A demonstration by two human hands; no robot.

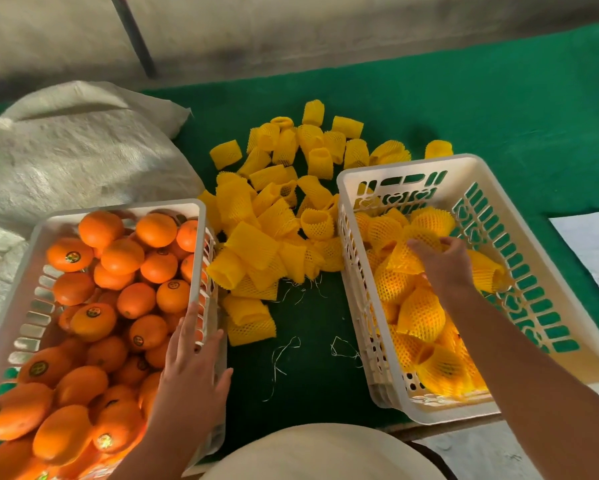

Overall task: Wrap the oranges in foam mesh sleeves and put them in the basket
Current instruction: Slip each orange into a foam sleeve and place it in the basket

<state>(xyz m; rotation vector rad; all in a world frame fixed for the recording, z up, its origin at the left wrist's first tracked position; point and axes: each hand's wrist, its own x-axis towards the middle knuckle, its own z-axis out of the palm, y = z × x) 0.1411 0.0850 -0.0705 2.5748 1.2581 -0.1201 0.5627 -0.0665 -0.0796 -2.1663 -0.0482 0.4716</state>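
Two hands: left (190,372) flat on one basket (201,216), right (445,259) gripping one wrapped orange (415,251).

No legible text. Oranges (83,327) in left basket (201,209): small round dark stickers with gold marking, wording too small to read. Paper sheet (592,247) at right edge: faint print and a dark square patch, unreadable.
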